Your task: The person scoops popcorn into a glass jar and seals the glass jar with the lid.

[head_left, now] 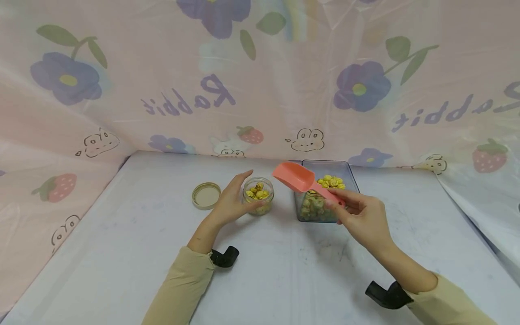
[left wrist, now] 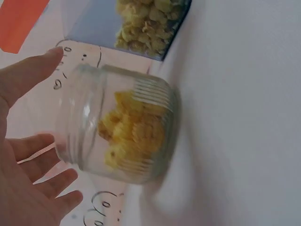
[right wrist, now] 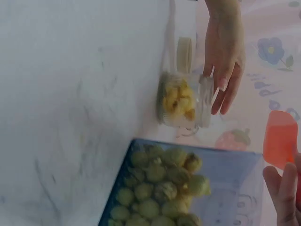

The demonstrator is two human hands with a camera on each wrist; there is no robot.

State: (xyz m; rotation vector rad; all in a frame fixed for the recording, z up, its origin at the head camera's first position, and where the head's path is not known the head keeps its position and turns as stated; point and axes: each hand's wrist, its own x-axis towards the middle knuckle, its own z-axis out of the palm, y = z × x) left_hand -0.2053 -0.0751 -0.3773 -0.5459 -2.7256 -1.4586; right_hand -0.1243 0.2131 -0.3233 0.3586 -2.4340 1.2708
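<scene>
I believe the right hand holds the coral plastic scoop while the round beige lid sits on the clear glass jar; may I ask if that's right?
Not quite: the head view shows the lid lying on the white table, not on the jar. The right hand holds the scoop.

1. You are at a little tent-like booth: a pink sheet (head_left: 276,81) goes round three sides of your pale worktop (head_left: 122,253).
2. On it you can see bunny faces (head_left: 307,141), strawberries (head_left: 489,158), purple flowers (head_left: 67,80) and the word "Rabbit" (head_left: 178,105) backwards.
3. It hides the room, so you can't tell if this is a home.
</scene>
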